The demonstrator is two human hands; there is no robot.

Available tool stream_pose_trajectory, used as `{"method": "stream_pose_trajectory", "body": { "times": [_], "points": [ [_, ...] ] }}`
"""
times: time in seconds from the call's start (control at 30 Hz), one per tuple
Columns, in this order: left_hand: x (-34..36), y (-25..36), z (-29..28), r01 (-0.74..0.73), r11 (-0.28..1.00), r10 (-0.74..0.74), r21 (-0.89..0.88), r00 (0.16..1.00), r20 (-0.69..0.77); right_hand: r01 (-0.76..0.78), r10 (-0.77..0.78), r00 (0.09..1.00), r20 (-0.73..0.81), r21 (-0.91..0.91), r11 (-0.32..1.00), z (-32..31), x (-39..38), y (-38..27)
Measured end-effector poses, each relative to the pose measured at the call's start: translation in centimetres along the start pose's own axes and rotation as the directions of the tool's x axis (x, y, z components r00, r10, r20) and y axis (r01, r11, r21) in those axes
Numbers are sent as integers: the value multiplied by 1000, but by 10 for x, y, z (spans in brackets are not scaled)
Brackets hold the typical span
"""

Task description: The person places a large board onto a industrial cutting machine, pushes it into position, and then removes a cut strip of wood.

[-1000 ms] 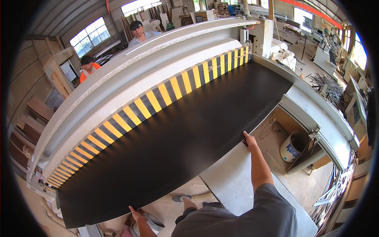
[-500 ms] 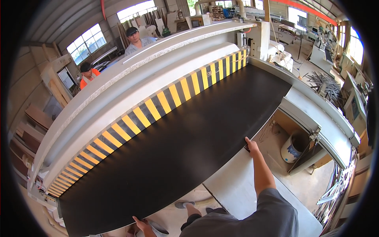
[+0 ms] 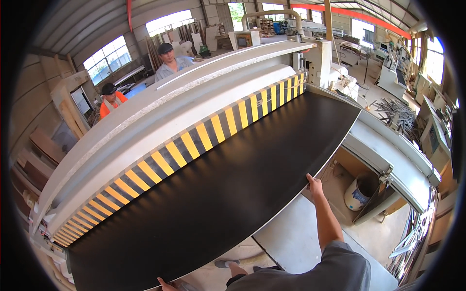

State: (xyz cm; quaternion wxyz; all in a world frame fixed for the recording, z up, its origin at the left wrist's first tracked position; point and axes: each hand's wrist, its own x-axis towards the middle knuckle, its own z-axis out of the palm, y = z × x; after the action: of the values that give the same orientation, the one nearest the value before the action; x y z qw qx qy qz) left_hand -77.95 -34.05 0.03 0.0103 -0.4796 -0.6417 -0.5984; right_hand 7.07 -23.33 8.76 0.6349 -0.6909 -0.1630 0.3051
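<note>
From where I stand, a broad black panel [image 3: 228,199] lies flat in front of both hands, its long near edge running right up to them. The right hand [image 3: 315,185] pinches that edge, thumb on top and the other fingers mostly lost underneath. The left hand [image 3: 167,285] sits well apart from it, with a digit over the same edge; the rest is cut off, so I can't tell how firmly it grips.

Handling it well, I'd say, means keeping that wide spacing, sharing the load evenly and moving both hands together, so the sheet stays level and doesn't skew. The fingers should stay on the near edge, well back from the striped beam [image 3: 194,140] across the panel from them.

The panel looks smooth and matt, with soft streaks of sheen and a thin pale line along its rim. The beam's slanting yellow and black bars seem painted or taped, and look scuffed in places. Just below the right hand is a slick grey desk [image 3: 291,233], likely metal; to that hand's right stands a round white bucket [image 3: 357,199], on a dusty, pale floor [image 3: 388,237]
</note>
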Motion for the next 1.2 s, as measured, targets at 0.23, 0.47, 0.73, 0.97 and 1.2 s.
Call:
{"method": "stream_pose_trajectory", "body": {
  "times": [0.23,0.47,0.73,0.97,1.2],
  "points": [
    [-14,0,-49,-32,987,21,158,997,68,-19,20,1000,-17,54,998,-14,-25,7],
    [-10,108,-91,829,462,-847,-315,518,120,32,-39,998,57,117,993,-74,-90,-10],
    [-69,186,-165,753,460,-833,-471,550,65,29,-25,999,-21,202,979,-181,-105,20],
    [-118,263,-249,757,456,-848,-468,530,32,-3,9,999,-49,123,992,-282,-157,-8],
    [-206,275,-347,808,466,-841,-361,532,104,-72,72,997,8,160,984,-365,-231,-1]
  ]
}}
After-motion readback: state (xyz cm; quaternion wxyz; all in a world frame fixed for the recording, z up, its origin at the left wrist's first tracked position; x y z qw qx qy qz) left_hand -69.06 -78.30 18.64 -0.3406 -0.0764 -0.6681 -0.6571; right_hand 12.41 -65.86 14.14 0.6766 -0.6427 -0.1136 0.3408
